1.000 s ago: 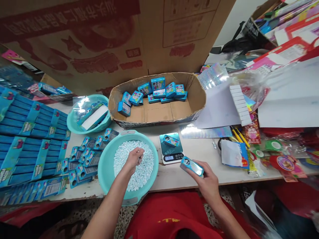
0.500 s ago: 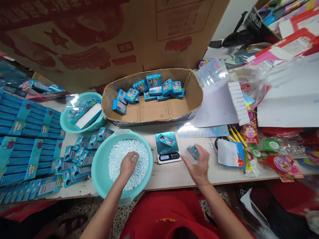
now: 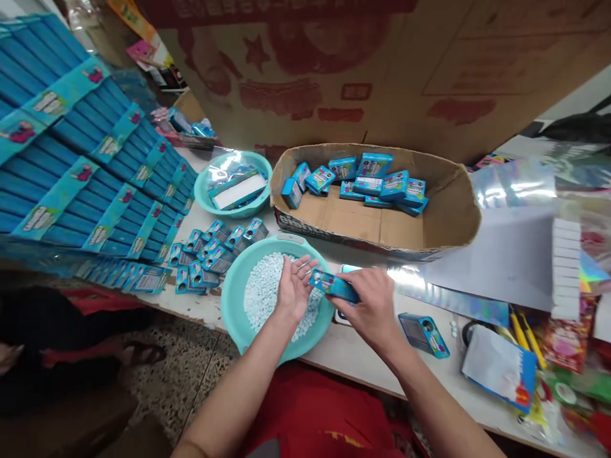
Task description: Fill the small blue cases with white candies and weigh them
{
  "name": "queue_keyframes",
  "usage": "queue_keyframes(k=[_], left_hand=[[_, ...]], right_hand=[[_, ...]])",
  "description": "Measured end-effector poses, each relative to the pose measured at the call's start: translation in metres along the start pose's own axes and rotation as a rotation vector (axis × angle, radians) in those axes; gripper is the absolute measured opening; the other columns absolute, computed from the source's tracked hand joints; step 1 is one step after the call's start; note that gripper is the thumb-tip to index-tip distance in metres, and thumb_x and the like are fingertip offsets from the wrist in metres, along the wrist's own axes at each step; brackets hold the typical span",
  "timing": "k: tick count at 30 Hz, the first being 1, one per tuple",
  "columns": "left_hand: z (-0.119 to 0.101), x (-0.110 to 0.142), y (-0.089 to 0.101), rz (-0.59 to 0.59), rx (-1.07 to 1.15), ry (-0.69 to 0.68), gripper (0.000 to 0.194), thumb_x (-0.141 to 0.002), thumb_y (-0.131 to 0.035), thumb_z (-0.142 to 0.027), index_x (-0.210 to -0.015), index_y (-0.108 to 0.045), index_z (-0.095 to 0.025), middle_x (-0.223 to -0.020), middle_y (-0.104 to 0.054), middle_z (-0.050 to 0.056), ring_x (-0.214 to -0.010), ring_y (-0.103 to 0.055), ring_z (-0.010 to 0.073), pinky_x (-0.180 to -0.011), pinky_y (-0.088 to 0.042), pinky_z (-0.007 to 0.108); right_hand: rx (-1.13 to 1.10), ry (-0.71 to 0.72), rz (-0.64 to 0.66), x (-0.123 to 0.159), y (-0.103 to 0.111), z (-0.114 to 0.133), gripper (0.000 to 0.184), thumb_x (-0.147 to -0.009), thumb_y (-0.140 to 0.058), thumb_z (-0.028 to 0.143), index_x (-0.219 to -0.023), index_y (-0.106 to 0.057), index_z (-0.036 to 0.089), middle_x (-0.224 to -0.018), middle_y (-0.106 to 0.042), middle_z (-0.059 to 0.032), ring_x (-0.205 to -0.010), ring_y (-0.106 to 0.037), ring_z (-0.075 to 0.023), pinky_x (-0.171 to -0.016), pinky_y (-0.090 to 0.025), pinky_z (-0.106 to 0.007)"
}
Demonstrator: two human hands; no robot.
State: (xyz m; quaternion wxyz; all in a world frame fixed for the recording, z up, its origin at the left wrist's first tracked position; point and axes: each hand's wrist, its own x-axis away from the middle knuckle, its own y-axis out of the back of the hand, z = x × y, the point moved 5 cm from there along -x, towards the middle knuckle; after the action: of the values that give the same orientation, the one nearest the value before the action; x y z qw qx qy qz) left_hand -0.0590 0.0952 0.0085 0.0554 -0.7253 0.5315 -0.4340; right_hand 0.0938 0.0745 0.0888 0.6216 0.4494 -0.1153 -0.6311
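**Fig. — Both hands at the teal basin, small blue box held over the pellets**

Landmark: the teal basin (image 3: pixel 236 299) at the table's (image 3: pixel 363 356) near edge, part-filled w/ white pellets (image 3: pixel 260 296).

Hidden / unclear: your right hand (image 3: pixel 370 308) covers the scale behind it; only a corner shows, display not visible. The box's far end is lost under your fingers. Whether any pellets lie in your left palm cannot be told. Right of the basin the clutter is cut off by the frame edge and too blurred to name.

Writing: print on the small blue box (image 3: pixel 331 284) is too small to read. The cardboard tray (image 3: pixel 449 216), behind the basin, shows partial black lettering on its front wall, approx. "eishi". The big carton wall (image 3: pixel 334 70) behind that carries red printed characters, not legible.

Grip: your left hand (image 3: pixel 293 289) is over the basin's right half, palm up, fingers spread apart and loosely cupped, touching the box's left end. Your right hand is closed round the box, thumb and fingers clamped on its right part, holding it level just above the basin's right rim.

Nearby: a second blue box (image 3: pixel 424 334) lies flat on the table, right of the basin. Flat blue boxes (image 3: pixel 210 251) lie in a cluster left of and behind the basin. Filled boxes (image 3: pixel 367 181) are heaped at the tray's back.
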Motion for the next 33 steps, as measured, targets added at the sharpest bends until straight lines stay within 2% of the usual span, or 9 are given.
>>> queue_keyframes(k=[3, 8, 14, 19, 22, 25, 28, 30, 33], left_hand=[[-0.001, -0.003, 0.001, -0.077, 0.165, 0.012, 0.033, -0.087, -0.046, -0.041, -0.081, -0.062, -0.013, -0.089, -0.066, 0.011, -0.079, -0.065, 0.0207, -0.071, -0.051, 0.032], [0.008, -0.011, 0.015, -0.158, 0.263, 0.038, 0.022, -0.084, -0.049, -0.027, -0.072, -0.059, -0.012, -0.072, -0.062, 0.008, -0.068, -0.062, 0.0168, -0.068, -0.05, 0.029], [0.019, -0.014, 0.025, -0.211, 0.237, 0.105, 0.012, -0.081, -0.054, -0.022, -0.074, -0.059, -0.013, -0.072, -0.061, 0.005, -0.062, -0.059, 0.0126, -0.056, -0.047, 0.023], [0.019, -0.014, 0.018, -0.12, 0.185, 0.096, 0.022, -0.084, -0.052, -0.029, -0.074, -0.061, -0.011, -0.073, -0.062, 0.007, -0.065, -0.059, 0.0142, -0.059, -0.048, 0.024], [0.021, -0.016, 0.013, -0.138, 0.184, 0.129, 0.023, -0.086, -0.049, -0.027, -0.074, -0.06, -0.01, -0.072, -0.061, 0.007, -0.065, -0.06, 0.0139, -0.06, -0.049, 0.024], [0.025, -0.017, 0.01, -0.178, 0.147, 0.202, 0.022, -0.087, -0.047, -0.024, -0.074, -0.058, -0.011, -0.07, -0.06, 0.006, -0.061, -0.059, 0.0133, -0.054, -0.047, 0.023], [0.027, -0.017, 0.01, -0.149, 0.11, 0.258, 0.02, -0.086, -0.049, -0.023, -0.072, -0.057, -0.011, -0.06, -0.053, 0.001, -0.046, -0.05, 0.0082, -0.041, -0.037, 0.018], [0.024, -0.018, 0.014, -0.095, 0.056, 0.266, 0.018, -0.085, -0.052, -0.023, -0.071, -0.057, -0.011, -0.054, -0.046, -0.002, -0.039, -0.041, 0.0054, -0.036, -0.029, 0.016], [0.014, -0.022, 0.028, -0.101, -0.116, 0.168, 0.013, -0.081, -0.057, -0.02, -0.076, -0.06, -0.009, -0.058, -0.049, -0.001, -0.043, -0.045, 0.0057, -0.039, -0.034, 0.015]], right_hand=[[0.077, 0.058, 0.11, -0.005, -0.022, 0.015, 0.021, -0.074, -0.069, 0.031, -0.092, -0.063, 0.023, -0.081, -0.063, -0.0025, -0.082, -0.051, -0.0217, -0.079, -0.03, -0.037], [0.108, 0.052, 0.136, 0.001, -0.039, 0.01, 0.023, -0.072, -0.072, 0.03, -0.092, -0.064, 0.023, -0.081, -0.062, -0.003, -0.081, -0.05, -0.0222, -0.076, -0.028, -0.037], [0.028, -0.023, 0.103, 0.006, -0.022, 0.007, 0.018, -0.078, -0.066, 0.035, -0.091, -0.064, 0.022, -0.079, -0.061, -0.0029, -0.079, -0.049, -0.0213, -0.072, -0.03, -0.035], [0.063, -0.021, 0.103, 0.008, -0.017, 0.005, 0.022, -0.076, -0.068, 0.034, -0.094, -0.065, 0.022, -0.081, -0.062, -0.0029, -0.079, -0.049, -0.0213, -0.072, -0.03, -0.035], [0.133, -0.067, 0.127, 0.011, -0.021, -0.002, 0.02, -0.075, -0.069, 0.031, -0.092, -0.066, 0.021, -0.079, -0.061, -0.0034, -0.079, -0.048, -0.022, -0.07, -0.03, -0.035], [0.111, -0.124, 0.118, 0.016, -0.016, -0.008, 0.022, -0.076, -0.067, 0.035, -0.094, -0.066, 0.021, -0.082, -0.061, -0.0034, -0.081, -0.05, -0.0217, -0.07, -0.031, -0.034], [-0.016, -0.201, 0.054, 0.024, -0.005, -0.023, 0.025, -0.077, -0.066, 0.04, -0.096, -0.065, 0.023, -0.087, -0.063, -0.0036, -0.083, -0.052, -0.0216, -0.072, -0.035, -0.034], [-0.121, -0.313, -0.011, 0.035, 0.001, -0.044, 0.031, -0.076, -0.065, 0.045, -0.097, -0.065, 0.022, -0.089, -0.064, -0.0043, -0.083, -0.053, -0.0217, -0.072, -0.04, -0.034], [-0.228, -0.533, -0.098, 0.057, -0.002, -0.088, 0.039, -0.071, -0.067, 0.05, -0.096, -0.065, 0.021, -0.088, -0.064, -0.0051, -0.078, -0.056, -0.0214, -0.073, -0.046, -0.036]])
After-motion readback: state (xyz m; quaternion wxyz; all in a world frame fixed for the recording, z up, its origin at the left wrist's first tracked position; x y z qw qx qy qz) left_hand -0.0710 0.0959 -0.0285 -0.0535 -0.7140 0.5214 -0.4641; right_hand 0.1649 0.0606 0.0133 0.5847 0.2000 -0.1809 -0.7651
